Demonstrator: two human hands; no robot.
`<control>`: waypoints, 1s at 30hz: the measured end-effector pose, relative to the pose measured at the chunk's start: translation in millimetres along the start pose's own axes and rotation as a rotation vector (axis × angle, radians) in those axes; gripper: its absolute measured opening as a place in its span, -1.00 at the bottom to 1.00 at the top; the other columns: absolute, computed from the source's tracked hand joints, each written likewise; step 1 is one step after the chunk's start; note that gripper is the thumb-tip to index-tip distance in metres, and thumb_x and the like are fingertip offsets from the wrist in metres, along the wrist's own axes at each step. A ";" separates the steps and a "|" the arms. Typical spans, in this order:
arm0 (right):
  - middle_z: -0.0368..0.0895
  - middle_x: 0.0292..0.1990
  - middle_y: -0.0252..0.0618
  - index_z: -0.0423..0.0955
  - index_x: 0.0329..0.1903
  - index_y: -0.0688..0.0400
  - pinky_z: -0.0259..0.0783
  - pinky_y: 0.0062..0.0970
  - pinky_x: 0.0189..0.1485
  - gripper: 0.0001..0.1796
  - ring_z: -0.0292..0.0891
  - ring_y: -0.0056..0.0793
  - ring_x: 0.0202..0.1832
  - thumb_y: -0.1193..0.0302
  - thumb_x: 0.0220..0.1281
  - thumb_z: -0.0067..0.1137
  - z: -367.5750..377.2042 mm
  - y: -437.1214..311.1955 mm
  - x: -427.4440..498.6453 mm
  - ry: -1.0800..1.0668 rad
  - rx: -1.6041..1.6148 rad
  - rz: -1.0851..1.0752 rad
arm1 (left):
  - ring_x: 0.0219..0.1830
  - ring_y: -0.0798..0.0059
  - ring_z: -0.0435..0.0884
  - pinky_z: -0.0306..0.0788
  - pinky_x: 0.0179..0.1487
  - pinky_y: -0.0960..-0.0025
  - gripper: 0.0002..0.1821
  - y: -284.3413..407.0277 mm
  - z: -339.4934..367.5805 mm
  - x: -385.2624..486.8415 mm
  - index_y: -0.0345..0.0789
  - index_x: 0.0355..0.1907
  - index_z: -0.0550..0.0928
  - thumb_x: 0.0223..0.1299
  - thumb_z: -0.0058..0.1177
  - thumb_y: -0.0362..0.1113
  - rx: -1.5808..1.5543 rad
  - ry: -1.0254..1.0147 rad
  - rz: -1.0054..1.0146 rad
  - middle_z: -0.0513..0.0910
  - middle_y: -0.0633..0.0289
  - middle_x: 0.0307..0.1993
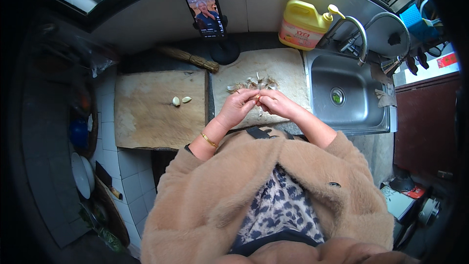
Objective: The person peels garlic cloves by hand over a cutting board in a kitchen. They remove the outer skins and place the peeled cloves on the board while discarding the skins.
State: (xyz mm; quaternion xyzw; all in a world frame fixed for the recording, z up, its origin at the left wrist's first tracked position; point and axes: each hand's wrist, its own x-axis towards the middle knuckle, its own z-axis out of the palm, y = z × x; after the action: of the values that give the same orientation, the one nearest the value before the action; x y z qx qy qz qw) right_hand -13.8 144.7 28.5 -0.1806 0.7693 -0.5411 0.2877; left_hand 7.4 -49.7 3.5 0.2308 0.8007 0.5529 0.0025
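Note:
My left hand (236,106) and my right hand (276,103) meet at the fingertips, pinching a small garlic clove (257,97) that the fingers mostly cover. Just beyond them, papery garlic skins (270,83) and bits lie heaped on a pale mat (282,64). A few loose scraps of skin show below the fingers. To the left, two peeled garlic cloves (176,101) rest a little apart on a wooden cutting board (154,124).
A steel sink (340,113) with a curved faucet (362,40) adjoins the mat. Behind stand a yellow detergent jug (304,25) and a lit phone (206,16) on a stand. A bundled-stalk brush (194,58) lies behind the board; a cleaver (106,179) is at lower left.

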 end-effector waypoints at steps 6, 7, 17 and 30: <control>0.34 -0.58 -0.46 0.42 -0.31 0.15 0.04 -0.68 -0.63 -0.75 0.15 -0.74 -0.63 0.30 0.32 -0.21 3.4 7.3 -1.2 -0.006 0.409 0.210 | -0.12 0.18 0.58 0.45 -0.02 0.32 -0.68 5.1 6.4 5.1 -0.39 0.00 0.56 0.14 0.09 -0.49 0.165 -0.036 0.072 0.61 0.04 -0.17; 0.34 -0.58 -0.47 0.42 -0.31 0.14 0.04 -0.68 -0.63 -0.75 0.14 -0.74 -0.63 0.29 0.33 -0.20 4.7 8.0 -0.3 0.005 0.420 0.227 | -0.11 0.16 0.57 0.45 -0.01 0.31 -0.67 5.5 7.5 6.2 -0.40 0.01 0.54 0.14 0.08 -0.50 0.164 -0.047 0.076 0.61 0.02 -0.16; 0.33 -0.56 -0.45 0.45 -0.29 0.14 0.02 -0.67 -0.62 -0.76 0.13 -0.72 -0.61 0.28 0.31 -0.14 -1.0 10.6 -0.8 -0.026 0.415 0.244 | -0.07 0.12 0.56 0.45 0.01 0.28 -0.62 -1.7 10.0 7.9 -0.40 0.06 0.51 0.15 0.07 -0.46 0.184 -0.104 0.029 0.59 0.00 -0.12; 0.33 -0.56 -0.49 0.48 -0.23 0.16 0.02 -0.69 -0.60 -0.76 0.11 -0.74 -0.61 0.33 0.31 -0.18 -5.4 12.3 0.6 -0.060 0.433 0.232 | -0.11 0.14 0.57 0.47 -0.03 0.29 -0.64 -0.8 6.9 11.3 -0.38 0.03 0.50 0.13 -0.01 -0.55 0.211 -0.099 0.157 0.57 0.01 -0.14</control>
State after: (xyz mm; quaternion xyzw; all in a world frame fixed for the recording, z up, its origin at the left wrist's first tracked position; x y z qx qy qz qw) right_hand -17.4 152.6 18.2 -0.0412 0.6421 -0.6511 0.4027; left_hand -1.1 -39.6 3.0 0.3185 0.8329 0.4520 -0.0255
